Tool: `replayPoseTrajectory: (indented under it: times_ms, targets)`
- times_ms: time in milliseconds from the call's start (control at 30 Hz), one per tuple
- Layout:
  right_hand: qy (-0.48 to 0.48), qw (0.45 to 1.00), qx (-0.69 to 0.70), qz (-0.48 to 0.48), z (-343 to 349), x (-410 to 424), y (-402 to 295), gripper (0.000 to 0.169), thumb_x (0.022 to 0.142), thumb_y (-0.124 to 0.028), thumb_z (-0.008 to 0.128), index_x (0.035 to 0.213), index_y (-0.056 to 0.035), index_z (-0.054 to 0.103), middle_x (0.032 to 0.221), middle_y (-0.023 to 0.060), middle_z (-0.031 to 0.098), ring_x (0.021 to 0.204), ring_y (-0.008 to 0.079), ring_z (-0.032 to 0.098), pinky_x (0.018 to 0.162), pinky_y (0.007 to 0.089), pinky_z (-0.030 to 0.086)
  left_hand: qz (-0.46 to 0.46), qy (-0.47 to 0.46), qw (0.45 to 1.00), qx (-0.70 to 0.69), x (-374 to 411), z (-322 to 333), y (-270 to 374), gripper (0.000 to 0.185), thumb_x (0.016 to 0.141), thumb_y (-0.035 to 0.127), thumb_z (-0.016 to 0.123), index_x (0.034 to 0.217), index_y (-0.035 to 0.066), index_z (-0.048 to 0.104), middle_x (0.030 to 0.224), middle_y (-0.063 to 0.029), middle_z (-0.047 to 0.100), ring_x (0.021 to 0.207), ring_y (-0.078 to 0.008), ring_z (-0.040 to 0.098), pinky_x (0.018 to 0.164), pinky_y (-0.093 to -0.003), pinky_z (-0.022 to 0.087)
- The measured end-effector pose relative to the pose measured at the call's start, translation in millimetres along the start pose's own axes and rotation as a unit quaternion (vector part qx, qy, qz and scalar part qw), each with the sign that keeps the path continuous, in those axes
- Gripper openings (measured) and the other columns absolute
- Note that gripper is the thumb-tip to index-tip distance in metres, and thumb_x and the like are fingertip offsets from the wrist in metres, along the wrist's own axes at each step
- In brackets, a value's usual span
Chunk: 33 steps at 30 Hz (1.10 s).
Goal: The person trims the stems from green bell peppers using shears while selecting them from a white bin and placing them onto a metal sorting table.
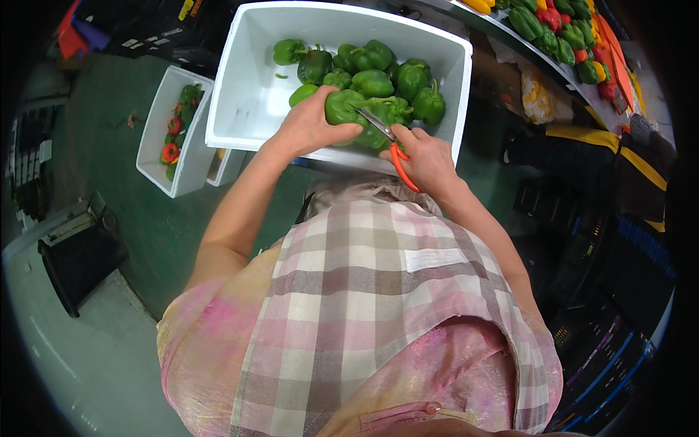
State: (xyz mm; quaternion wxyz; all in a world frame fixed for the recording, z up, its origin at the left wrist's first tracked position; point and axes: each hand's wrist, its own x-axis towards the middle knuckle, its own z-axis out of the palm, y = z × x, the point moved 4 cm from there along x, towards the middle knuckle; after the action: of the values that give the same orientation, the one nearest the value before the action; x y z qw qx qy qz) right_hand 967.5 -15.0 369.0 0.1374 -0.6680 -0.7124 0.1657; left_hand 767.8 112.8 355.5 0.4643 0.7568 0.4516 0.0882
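A white foam box [251,128] with several green bell peppers lies before me. Over its near side, my left hand [312,123] holds a green bell pepper [341,107] with a long stem pointing right. My right hand [423,155] grips orange-handled scissors [402,164], whose metal blades lie at the base of that stem. Whether the blades are apart is hard to tell. Other green peppers [373,83] lie just beyond both hands, and a small cut piece of stem [281,76] rests on the box floor at the left.
Another foam box [150,158] with red and green peppers stands on the green floor at left. Mixed peppers fill a surface [538,41] at upper right. A person in dark clothing with yellow bands [584,134] and black crates [546,202] are at right. A black bin [82,267] is at lower left.
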Motion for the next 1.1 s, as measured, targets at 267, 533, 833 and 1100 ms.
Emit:
replayPoseTrajectory:
  times_ms: [267,533,833,1100]
  targets:
    - [0.018,0.995,0.094,0.021,11,8,15,0.038,0.087,-0.034,0.076,0.114,-0.01,0.064,0.081,0.0194,0.068,0.075,0.0357,0.069,0.067,0.0454,0.055,-0.058,-0.046,0.983,-0.169,6,4,-30,0.081,0.076,0.046,0.082,0.136,0.002,0.053,0.111,-0.0161,0.07,0.099,-0.0244,0.069,0.072,-0.0341,0.057]
    - [-0.012,0.739,0.649,0.179,11,-4,23,0.064,0.092,-0.037,0.075,0.14,-0.0057,0.045,0.109,0.0111,0.063,0.097,0.019,0.065,0.088,0.0357,0.049,-0.035,-0.183,0.784,-0.592,9,36,-3,0.058,0.1,0.053,0.058,0.136,0.008,0.054,0.113,-0.0051,0.068,0.079,-0.0123,0.067,0.054,-0.027,0.053]
    - [0.082,0.676,0.712,0.171,10,-50,58,0.063,0.097,-0.035,0.064,0.146,-0.003,0.042,0.129,0.0093,0.06,0.113,0.0205,0.061,0.095,0.0377,0.05,0.028,-0.246,0.889,-0.386,2,76,70,0.072,0.097,0.046,0.066,0.148,0.001,0.042,0.141,-0.0132,0.053,0.121,-0.0243,0.059,0.081,-0.033,0.06]
    - [0.146,0.6,0.759,0.208,10,-95,97,0.059,0.102,-0.053,0.045,0.136,-0.0048,0.055,0.116,0.0176,0.067,0.092,0.0262,0.064,0.081,0.0383,0.05,0.127,-0.03,0.953,0.275,67,105,10,0.079,0.079,0.048,0.079,0.143,0.01,0.053,0.154,-0.0244,0.036,0.142,-0.0471,0.034,0.106,-0.0548,0.045]
